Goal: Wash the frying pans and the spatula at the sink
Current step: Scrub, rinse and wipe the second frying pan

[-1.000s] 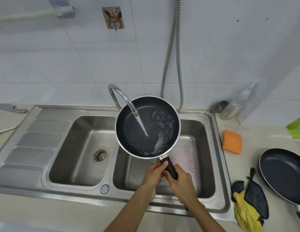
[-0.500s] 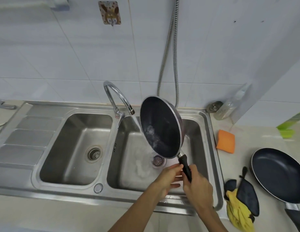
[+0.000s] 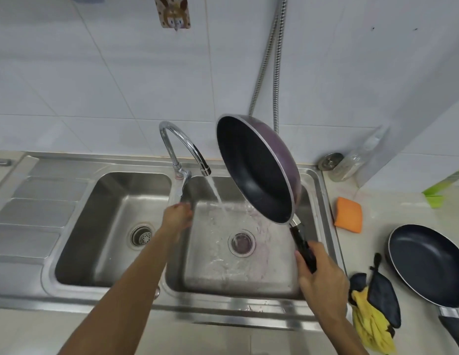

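Pan in hand [image 3: 259, 170]: over the right basin, tipped steeply on edge with its dark inside facing left, so rinse water can run off into the sink rather than pool.
My right hand [image 3: 323, 278]: fingers wrapped tight round the black handle [image 3: 301, 245], holding the pan alone.
My left hand [image 3: 177, 219]: at the tap lever [image 3: 181, 187], fingers curled by its tip; whether they grip it I cannot tell. I judge I mean to shut it off.
Water [image 3: 218, 194]: running, landing beside the pan.
Second pan [image 3: 428, 263]: on the counter at right, its turn not yet begun, I judge.
Sponge [image 3: 348, 213]: near the sink rim.
Spatula: not in view.
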